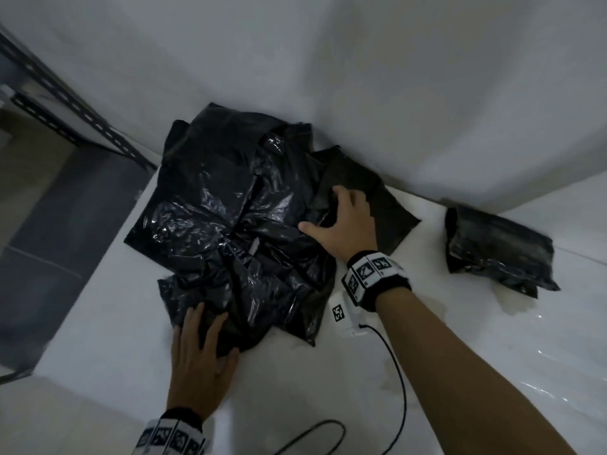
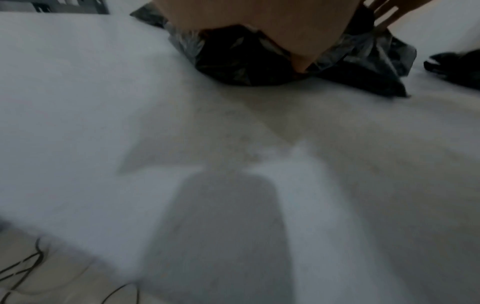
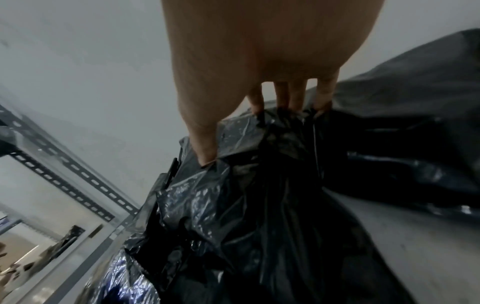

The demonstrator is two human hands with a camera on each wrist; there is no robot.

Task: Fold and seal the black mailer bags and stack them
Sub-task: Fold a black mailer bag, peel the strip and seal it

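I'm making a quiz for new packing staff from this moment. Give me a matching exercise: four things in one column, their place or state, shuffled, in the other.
Things:
1. left hand
2. right hand
3. folded stack of bags
4. loose pile of bags

Places or states:
A. set apart on the table, at the right
B. fingers dug into a bag at the pile's right side
C. flat on the pile's near edge
D. crumpled and glossy, against the wall

Pairs: 1-C, 2-B, 3-A, 4-D
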